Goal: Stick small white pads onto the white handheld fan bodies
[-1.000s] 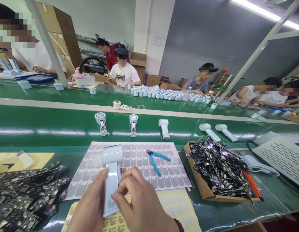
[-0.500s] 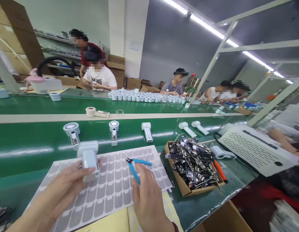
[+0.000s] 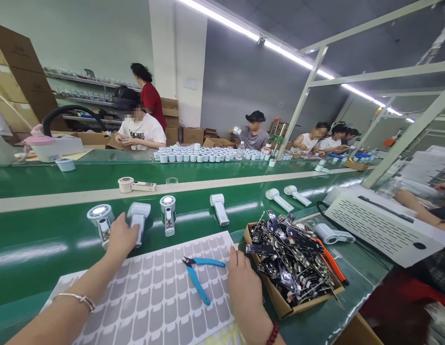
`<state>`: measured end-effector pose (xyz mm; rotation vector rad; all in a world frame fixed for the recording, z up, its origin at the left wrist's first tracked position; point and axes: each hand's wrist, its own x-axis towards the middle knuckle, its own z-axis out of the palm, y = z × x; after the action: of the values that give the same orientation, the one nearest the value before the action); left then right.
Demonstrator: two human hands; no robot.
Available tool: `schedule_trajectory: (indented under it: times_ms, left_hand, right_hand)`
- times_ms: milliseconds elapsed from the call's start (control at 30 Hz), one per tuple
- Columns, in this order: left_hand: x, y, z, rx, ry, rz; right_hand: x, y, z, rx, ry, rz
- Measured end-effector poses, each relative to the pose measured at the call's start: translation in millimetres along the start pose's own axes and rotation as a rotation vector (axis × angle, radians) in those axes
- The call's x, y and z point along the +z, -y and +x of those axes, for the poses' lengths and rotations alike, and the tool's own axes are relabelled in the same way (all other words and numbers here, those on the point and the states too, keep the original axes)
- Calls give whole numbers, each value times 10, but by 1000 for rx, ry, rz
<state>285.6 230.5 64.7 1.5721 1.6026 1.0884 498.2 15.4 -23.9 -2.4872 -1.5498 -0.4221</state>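
Note:
My left hand (image 3: pixel 122 236) reaches forward and grips the handle of a white handheld fan body (image 3: pixel 138 216), which lies on the green conveyor belt (image 3: pixel 46 230) between two other units. My right hand (image 3: pixel 245 283) rests flat, fingers apart, on the right edge of a grey sticker sheet (image 3: pixel 154 292), next to blue-handled cutters (image 3: pixel 199 275). A cardboard box of black circuit boards (image 3: pixel 290 261) sits just right of that hand.
More fan units (image 3: pixel 219 208) lie in a row on the belt. A white slotted device (image 3: pixel 382 223) stands at the right, with another person's arm (image 3: pixel 416 211) behind it. Several people sit across the line behind rows of small white cups (image 3: pixel 208 154).
My left hand carried the white fan body forward from over the sticker sheet and set it on the belt. My right hand let go of it and dropped to the sheet's right edge.

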Motion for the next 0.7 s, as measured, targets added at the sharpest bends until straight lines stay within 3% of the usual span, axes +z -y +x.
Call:
schedule_trajectory:
  times_ms: [67, 167, 300, 400, 533, 700]
  left_hand:
    - [76, -68, -11, 63, -7, 97]
    - [287, -192, -59, 85, 102, 186]
    - [603, -308, -77, -67, 229, 246]
    - [708, -338, -56, -201, 262, 188]
    - [612, -322, -166, -310, 345, -61]
    - [150, -262, -728, -279, 402, -472]
  right_hand:
    - [22, -23, -2, 10, 1, -8]
    - [11, -34, 3, 24, 10, -40]
    - [-56, 1, 32, 40, 13, -95]
    - [-85, 19, 48, 28, -2, -114]
    - [-47, -16, 39, 9, -39, -92]
    - [19, -100, 0, -12, -81, -25]
